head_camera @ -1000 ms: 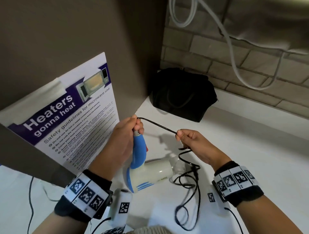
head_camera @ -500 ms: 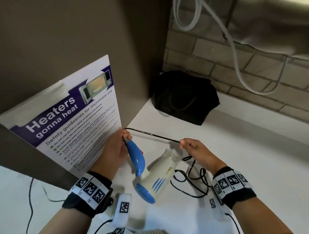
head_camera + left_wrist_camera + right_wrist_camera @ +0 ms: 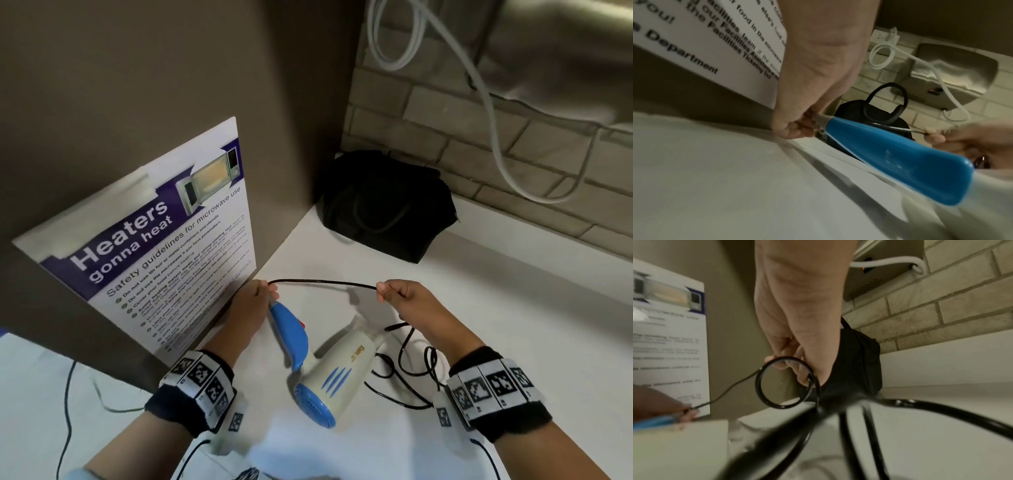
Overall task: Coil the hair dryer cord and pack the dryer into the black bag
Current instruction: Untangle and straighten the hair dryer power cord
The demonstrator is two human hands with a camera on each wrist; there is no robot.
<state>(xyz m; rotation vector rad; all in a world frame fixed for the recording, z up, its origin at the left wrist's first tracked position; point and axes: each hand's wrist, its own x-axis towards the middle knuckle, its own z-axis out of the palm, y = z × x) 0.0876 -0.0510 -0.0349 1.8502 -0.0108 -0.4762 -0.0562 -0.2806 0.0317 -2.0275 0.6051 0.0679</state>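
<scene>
A white hair dryer [image 3: 337, 371] with a blue handle [image 3: 289, 334] [image 3: 898, 162] lies on the white counter [image 3: 496, 308]. My left hand [image 3: 255, 301] [image 3: 797, 128] pinches the black cord [image 3: 322, 281] at the handle's ribbed end. My right hand [image 3: 394, 291] [image 3: 795, 368] pinches the cord further along, so a stretch runs between both hands. The rest of the cord [image 3: 411, 370] [image 3: 789, 382] lies in loose loops right of the dryer. The black bag [image 3: 387, 205] [image 3: 865, 112] [image 3: 857, 363] sits in the far corner.
A grey panel with a microwave safety poster [image 3: 164, 250] stands close on the left. A brick wall [image 3: 428, 113] runs behind the bag, with a white cable [image 3: 493, 130] and a metal wall unit [image 3: 953, 78] above it. Thin wires [image 3: 68, 394] trail at lower left.
The dryer has come down from an upright hold onto the counter, handle tilted toward the poster. My hands have moved apart, drawing the cord straighter between them.
</scene>
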